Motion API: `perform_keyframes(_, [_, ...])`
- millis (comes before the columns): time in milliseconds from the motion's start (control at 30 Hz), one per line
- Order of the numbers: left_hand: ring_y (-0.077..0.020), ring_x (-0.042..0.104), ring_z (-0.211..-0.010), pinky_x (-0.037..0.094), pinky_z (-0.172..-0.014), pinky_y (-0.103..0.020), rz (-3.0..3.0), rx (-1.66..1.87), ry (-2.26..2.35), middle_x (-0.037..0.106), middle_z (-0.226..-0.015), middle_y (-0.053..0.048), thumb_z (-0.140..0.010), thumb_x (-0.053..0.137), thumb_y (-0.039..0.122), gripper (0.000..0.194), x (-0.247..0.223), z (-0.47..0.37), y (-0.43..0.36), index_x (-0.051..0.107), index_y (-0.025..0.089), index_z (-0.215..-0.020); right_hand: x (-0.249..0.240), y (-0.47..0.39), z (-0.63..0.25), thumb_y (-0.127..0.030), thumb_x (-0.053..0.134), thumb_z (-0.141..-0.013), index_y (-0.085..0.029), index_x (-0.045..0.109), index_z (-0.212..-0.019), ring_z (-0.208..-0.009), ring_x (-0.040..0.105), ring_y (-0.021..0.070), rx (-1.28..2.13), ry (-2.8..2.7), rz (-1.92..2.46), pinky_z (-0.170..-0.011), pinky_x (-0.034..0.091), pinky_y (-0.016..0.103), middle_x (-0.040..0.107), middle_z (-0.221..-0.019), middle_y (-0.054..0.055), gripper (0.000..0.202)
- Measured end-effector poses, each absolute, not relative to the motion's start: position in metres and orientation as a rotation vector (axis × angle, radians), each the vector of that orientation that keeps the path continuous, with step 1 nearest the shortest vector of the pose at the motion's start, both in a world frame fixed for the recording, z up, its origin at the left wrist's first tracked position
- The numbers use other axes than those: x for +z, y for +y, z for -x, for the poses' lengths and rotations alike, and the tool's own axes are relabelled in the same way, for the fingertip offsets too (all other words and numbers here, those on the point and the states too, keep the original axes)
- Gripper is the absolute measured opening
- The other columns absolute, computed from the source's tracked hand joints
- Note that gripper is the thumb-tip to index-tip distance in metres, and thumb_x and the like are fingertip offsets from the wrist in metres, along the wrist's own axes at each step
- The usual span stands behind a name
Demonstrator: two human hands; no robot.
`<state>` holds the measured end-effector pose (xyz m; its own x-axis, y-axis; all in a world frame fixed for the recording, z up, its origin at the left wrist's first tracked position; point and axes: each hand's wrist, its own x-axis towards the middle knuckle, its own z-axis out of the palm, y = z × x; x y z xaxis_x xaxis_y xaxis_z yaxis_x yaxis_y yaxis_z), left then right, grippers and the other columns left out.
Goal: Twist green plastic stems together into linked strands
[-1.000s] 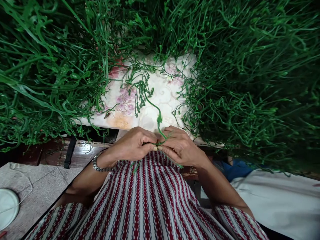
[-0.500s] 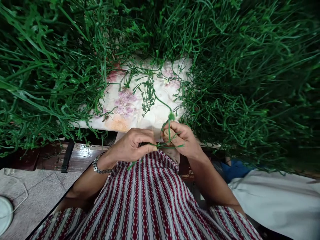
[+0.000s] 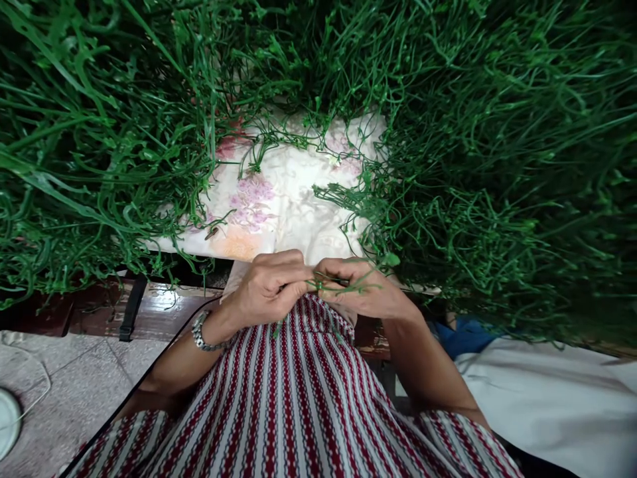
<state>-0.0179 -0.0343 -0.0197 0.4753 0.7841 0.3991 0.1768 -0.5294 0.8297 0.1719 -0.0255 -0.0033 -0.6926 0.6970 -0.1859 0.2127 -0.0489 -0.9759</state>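
Thin green plastic-looking stems [image 3: 365, 282] run between my two hands and over the fingers of the right one. My left hand [image 3: 273, 287], with a metal watch at its wrist, is closed, thumb and forefinger pinching the stems' joint. Touching its fingertips, my right hand [image 3: 355, 287] is closed on the same stems. A leafy end of the piece [image 3: 343, 196] stretches over the white floral cloth [image 3: 303, 179] beyond my hands. Exactly which stem each finger holds is too small to tell.
Large heaps of green stems lie at the left [image 3: 99, 153] and right [image 3: 497, 172] and along the back. A dark strap [image 3: 133, 309] crosses the wooden edge at the left. White fabric [image 3: 547, 398] is at the lower right, a round pale object [image 3: 7, 425] at the lower left.
My hands have come together until their fingertips meet. The leafy end has swung right, and the green knob has moved right and down.
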Motion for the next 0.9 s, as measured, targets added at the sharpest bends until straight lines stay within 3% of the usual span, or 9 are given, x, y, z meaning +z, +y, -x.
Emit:
perform_keyframes(233, [-0.0097, 0.045, -0.056, 0.035, -0.052, -0.024, -2.236, 1.082, 0.806, 0.053, -0.062, -0.002, -0.075, 0.047, 0.004, 0.018, -0.018, 0.019, -0.034, 0.057, 0.015, -0.065, -0.003, -0.027, -0.165, -0.036, 0.063, -0.077, -0.015, 0.04, -0.059, -0.052, 0.028, 0.0037, 2.044, -1.543, 0.928, -0.046, 0.022, 0.018, 0.032, -0.058, -0.007, 0.036])
perform_keyframes(400, [-0.0106, 0.047, -0.059, 0.038, -0.054, -0.023, -2.371, 1.148, 0.734, 0.053, -0.064, -0.001, -0.075, 0.045, 0.004, 0.018, -0.018, 0.025, -0.03, 0.059, 0.016, -0.075, -0.007, -0.033, -0.162, -0.037, 0.059, -0.08, -0.011, 0.054, -0.07, -0.038, 0.032, 0.0023, 2.314, -1.295, 0.776, -0.038, 0.023, 0.018, 0.042, -0.049, -0.007, 0.028])
perform_keyframes(533, [-0.0114, 0.045, -0.058, 0.036, -0.054, -0.026, -2.285, 1.029, 0.717, 0.051, -0.062, -0.001, -0.08, 0.044, 0.008, 0.017, -0.017, 0.026, -0.03, 0.056, 0.016, -0.07, -0.013, -0.042, -0.163, -0.037, 0.062, -0.078, -0.013, 0.052, -0.063, -0.038, 0.032, 0.0024, 2.116, -1.282, 0.906, -0.036, 0.022, 0.017, 0.044, -0.05, -0.006, 0.03])
perform_keyframes(733, [-0.0091, 0.046, -0.057, 0.039, -0.055, -0.023, -1.507, 1.117, 0.523, 0.05, -0.059, 0.0, -0.082, 0.053, 0.015, 0.018, -0.02, 0.016, -0.031, 0.054, 0.015, -0.064, -0.016, -0.042, -0.158, -0.04, 0.059, -0.079, -0.015, 0.049, -0.06, -0.043, 0.033, 0.0049, 1.846, -1.528, 0.78, -0.04, 0.025, 0.02, 0.037, -0.051, -0.006, 0.033])
perform_keyframes(900, [-0.0083, 0.041, -0.055, 0.035, -0.052, -0.023, -1.243, 1.062, 0.626, 0.044, -0.056, 0.001, -0.079, 0.06, 0.023, 0.023, -0.021, 0.016, -0.037, 0.053, 0.014, -0.059, -0.003, -0.035, -0.152, -0.028, 0.055, -0.083, -0.017, 0.045, -0.06, -0.049, 0.033, 0.0063, 1.471, -1.791, 0.734, -0.047, 0.028, 0.022, 0.036, -0.056, -0.004, 0.028])
